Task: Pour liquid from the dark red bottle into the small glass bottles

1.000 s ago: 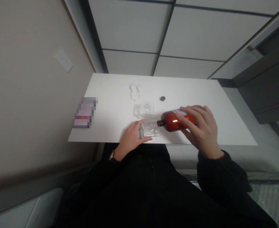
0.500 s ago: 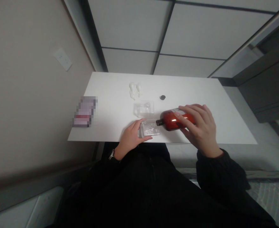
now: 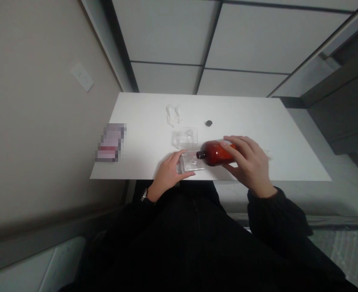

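My right hand [image 3: 248, 163] is wrapped round a reddish-brown bottle [image 3: 214, 153], which lies tilted nearly on its side in the air with its uncapped neck pointing left. The neck is over the right part of a clear plastic box [image 3: 191, 163] near the table's front edge. My left hand [image 3: 170, 172] grips that box from the left, thumb in front and fingers behind. Just behind it stands a second clear container [image 3: 187, 138]. Whether liquid is leaving the bottle cannot be made out.
On the white table [image 3: 242, 115] lie a small dark cap [image 3: 208, 123] and two white objects, one of them here [image 3: 169, 115]. A blurred pinkish item [image 3: 109, 142] is at the left edge. Wall and panels border the table.
My right hand and the bottle have moved a little left, so the neck reaches farther over the clear box. My left hand keeps its hold on the box.
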{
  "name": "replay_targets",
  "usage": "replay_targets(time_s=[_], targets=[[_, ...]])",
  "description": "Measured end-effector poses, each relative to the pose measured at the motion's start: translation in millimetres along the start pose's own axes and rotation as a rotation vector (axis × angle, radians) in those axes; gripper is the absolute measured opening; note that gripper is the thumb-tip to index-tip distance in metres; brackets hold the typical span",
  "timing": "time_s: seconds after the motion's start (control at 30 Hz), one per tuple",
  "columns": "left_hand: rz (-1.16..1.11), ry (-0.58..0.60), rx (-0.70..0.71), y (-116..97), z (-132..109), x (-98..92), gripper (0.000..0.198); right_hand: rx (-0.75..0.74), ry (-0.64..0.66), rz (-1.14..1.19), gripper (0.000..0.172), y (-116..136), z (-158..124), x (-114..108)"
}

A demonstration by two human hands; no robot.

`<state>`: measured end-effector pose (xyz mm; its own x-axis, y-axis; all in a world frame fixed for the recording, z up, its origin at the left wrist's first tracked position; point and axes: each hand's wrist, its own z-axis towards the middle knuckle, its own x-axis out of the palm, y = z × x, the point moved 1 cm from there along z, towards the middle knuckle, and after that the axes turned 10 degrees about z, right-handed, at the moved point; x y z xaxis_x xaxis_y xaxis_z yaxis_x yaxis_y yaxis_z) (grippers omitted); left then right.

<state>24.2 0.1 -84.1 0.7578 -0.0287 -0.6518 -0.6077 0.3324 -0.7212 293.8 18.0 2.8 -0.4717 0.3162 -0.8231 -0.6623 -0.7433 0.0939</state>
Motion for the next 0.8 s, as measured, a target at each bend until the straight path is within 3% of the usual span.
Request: replay_targets(time_s=[0.2,0.33,0.47,0.67,0.8], targets=[[-0.226,0.025,-0.163,1.0,-4.5,-11.6,0.076,0.104,-0.115,0.141,0.072,9.9,-2.1,7.3],[-0.226,0.021,-0.234,6.0,-11.8,-40.3,0.071,0.179,-0.200,0.210,0.070,8.4,-11.0,6.5],[-0.202,-0.009,-0.270,30.6,-10.1,-69.9,0.074,0.265,-0.255,0.262,0.068,3.5,-21.0,8.7],[-0.195,0.057,-0.243,60.4,18.8,-84.7,0.082,0.323,-0.335,0.284,0.070,-4.0,-31.7,8.7],[0.026,0.098,-0.159,63.5,45.1,-86.5,0.093,0.342,-0.332,0.292,0.071,-6.0,-37.3,6.0]])
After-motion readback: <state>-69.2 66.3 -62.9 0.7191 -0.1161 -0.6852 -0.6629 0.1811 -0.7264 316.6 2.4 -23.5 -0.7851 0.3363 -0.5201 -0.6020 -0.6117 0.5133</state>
